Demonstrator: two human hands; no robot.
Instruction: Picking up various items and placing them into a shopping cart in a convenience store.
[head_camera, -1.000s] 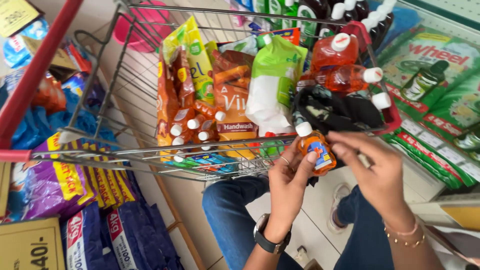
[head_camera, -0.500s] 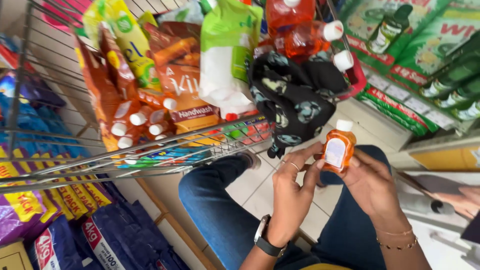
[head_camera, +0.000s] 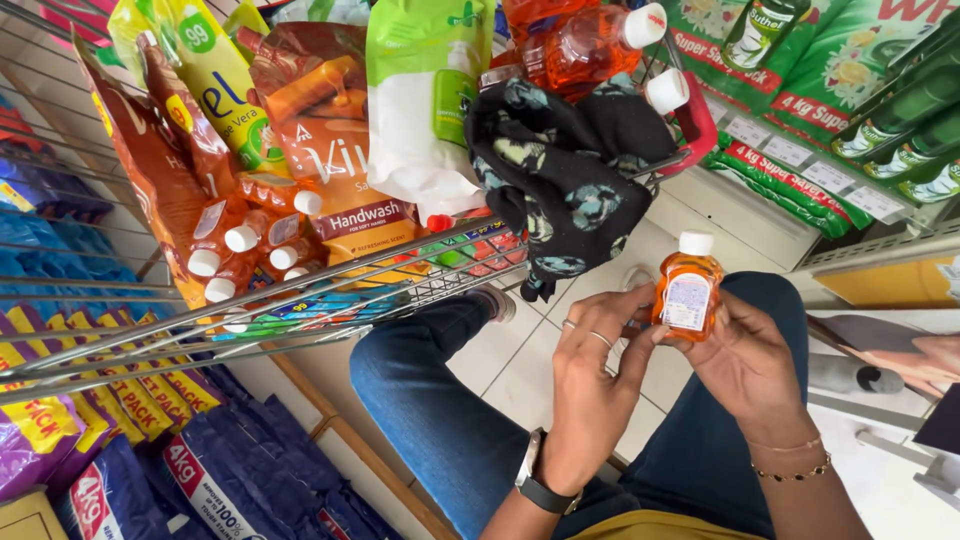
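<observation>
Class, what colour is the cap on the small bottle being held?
White cap, clearest in the head view.

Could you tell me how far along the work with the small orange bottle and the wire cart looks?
Done: the wire shopping cart already holds orange refill pouches and a white and green pouch. In hand: the left hand and right hand both grip a small orange bottle with a white cap, held upright over the lap. Left: that bottle is not yet in the cart.

Orange refill pouches (head_camera: 330, 150), a white-green pouch (head_camera: 425, 100), orange bottles (head_camera: 590, 45) and a dark cloth (head_camera: 570, 170) are held in a wire cart (head_camera: 300, 300).
</observation>
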